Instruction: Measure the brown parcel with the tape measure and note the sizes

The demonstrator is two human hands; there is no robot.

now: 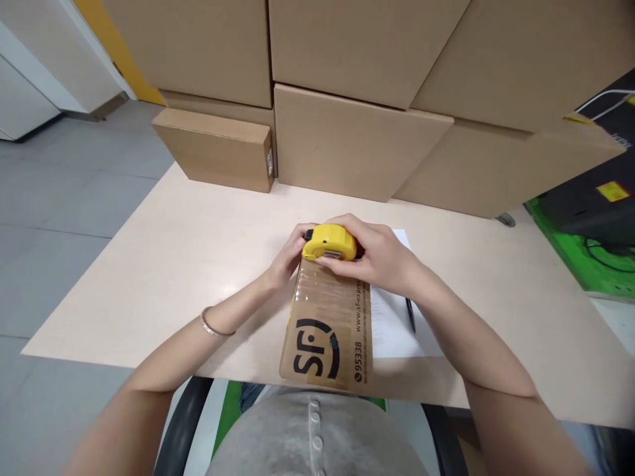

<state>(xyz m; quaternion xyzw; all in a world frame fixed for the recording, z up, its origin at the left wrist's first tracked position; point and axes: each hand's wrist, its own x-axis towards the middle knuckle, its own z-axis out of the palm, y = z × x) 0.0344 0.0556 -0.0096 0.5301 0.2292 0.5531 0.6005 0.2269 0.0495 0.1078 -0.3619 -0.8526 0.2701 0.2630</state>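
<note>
A taped cardboard box point(325, 317) printed with "SF" and "95338" lies on the table near its front edge. At the far end of its top I see a yellow tape measure point(328, 242). My right hand point(370, 251) is closed round the tape measure, thumb along its near side. My left hand point(292, 251) is at the box's far left corner, beside the tape measure's front end. Its fingers are bent, and their tips are hidden behind the tape measure and box, so what they pinch does not show.
White paper point(391, 330) with a black pen point(411, 315) on it lies right of the box. Large cardboard boxes point(347, 145) stand stacked along the table's back, with a smaller flat box point(218, 149) at left. A dark machine point(590, 198) stands at far right.
</note>
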